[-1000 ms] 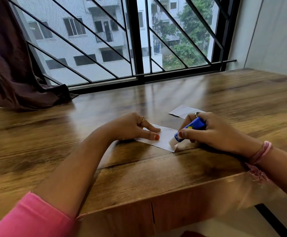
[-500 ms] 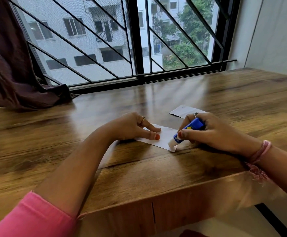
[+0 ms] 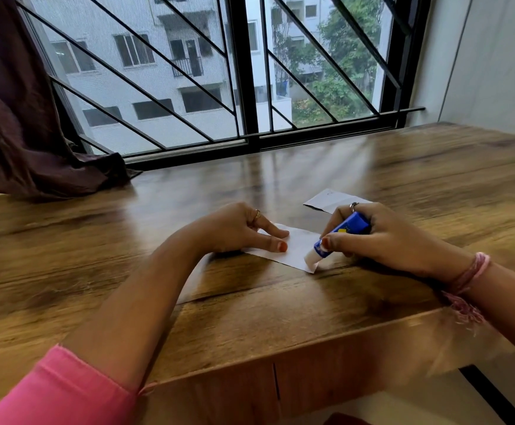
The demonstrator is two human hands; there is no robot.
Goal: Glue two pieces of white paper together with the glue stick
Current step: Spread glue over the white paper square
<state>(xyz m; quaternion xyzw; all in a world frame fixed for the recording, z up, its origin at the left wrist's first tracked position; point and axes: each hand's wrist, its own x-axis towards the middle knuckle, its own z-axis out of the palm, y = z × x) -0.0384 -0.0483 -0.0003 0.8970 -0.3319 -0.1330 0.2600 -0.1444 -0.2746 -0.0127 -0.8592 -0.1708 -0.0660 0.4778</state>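
A small white paper lies flat on the wooden table. My left hand presses its left part down with fingertips. My right hand grips a blue glue stick, tilted, with its white tip touching the paper's near right corner. A second white paper lies just behind my right hand, partly hidden by it.
A barred window runs along the table's far edge. A dark curtain hangs onto the table at far left. A wall stands at the right. The table's front edge is close below my hands.
The glue stick's tip has slid a little toward me along the paper's right edge. My left hand has stayed in place.
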